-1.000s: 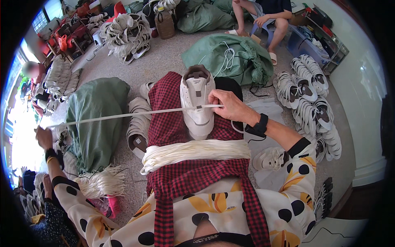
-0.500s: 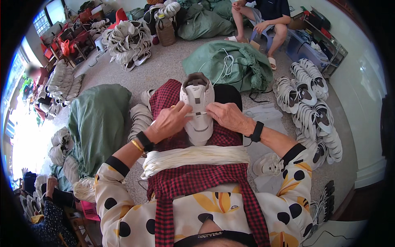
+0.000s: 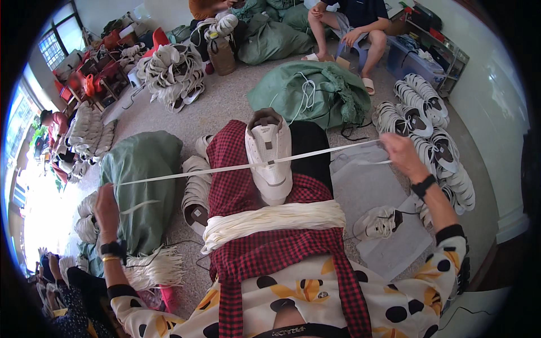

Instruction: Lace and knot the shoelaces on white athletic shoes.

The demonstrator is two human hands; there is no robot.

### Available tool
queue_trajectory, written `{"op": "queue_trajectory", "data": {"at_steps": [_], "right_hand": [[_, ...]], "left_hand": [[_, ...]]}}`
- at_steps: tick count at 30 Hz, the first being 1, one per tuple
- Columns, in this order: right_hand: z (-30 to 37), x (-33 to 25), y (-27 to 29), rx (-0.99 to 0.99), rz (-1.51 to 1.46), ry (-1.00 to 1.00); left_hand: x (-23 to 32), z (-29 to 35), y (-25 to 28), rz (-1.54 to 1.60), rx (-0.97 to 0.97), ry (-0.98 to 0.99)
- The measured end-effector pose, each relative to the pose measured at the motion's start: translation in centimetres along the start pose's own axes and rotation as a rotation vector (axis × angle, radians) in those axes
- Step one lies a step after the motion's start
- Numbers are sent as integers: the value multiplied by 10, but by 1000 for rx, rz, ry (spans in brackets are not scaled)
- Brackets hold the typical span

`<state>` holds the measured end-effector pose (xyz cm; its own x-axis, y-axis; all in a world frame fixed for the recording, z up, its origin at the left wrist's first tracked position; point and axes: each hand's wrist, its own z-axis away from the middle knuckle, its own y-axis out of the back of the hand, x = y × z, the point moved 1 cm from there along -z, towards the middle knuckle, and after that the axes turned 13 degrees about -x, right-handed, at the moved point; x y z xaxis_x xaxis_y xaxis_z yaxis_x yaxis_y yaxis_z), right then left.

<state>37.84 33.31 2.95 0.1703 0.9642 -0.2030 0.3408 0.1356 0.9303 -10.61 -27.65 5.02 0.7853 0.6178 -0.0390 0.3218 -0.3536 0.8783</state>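
A white shoe (image 3: 273, 181) rests on my lap, its toe toward me and its heel opening away. One white shoelace (image 3: 326, 151) runs taut across it, passing through the shoe's front at the bottom of the tongue. Far out to the left, my left hand (image 3: 107, 208) is closed on one end of the lace. My right hand (image 3: 401, 153) grips the other end, out to the right and higher up. Loose tips hang past both fists. Nearer to me, a thick hank of cream shoelaces (image 3: 276, 221) lies over my red-and-black checked apron (image 3: 270, 248).
Stacked shoes (image 3: 197, 194) and a green sack (image 3: 143, 186) stand on my left. To the right lie a laced shoe (image 3: 376, 223) on a pale sheet and rows of shoes (image 3: 434, 135). Another green sack (image 3: 307, 93) sits ahead, before a seated person (image 3: 355, 28).
Both hands have moved from beside the shoe's lacing area far out to either side. The shoelace is now stretched wide between them; the shoe stays on my lap.
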Motion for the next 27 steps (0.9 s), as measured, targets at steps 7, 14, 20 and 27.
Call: {"op": "queue_trajectory", "data": {"at_steps": [7,14,20,27], "right_hand": [[68,44,68,65,231,-286],[162,163,83,47,496,-562],[172,150,95,312,836,-452],[80,117,-23,781,-90,-453]], "left_hand": [[-79,70,89,-308,156,257],[-116,109,124,-493,217,423],[-60,107,128,-727,516,369],[-2,38,29,437,991,601]]}}
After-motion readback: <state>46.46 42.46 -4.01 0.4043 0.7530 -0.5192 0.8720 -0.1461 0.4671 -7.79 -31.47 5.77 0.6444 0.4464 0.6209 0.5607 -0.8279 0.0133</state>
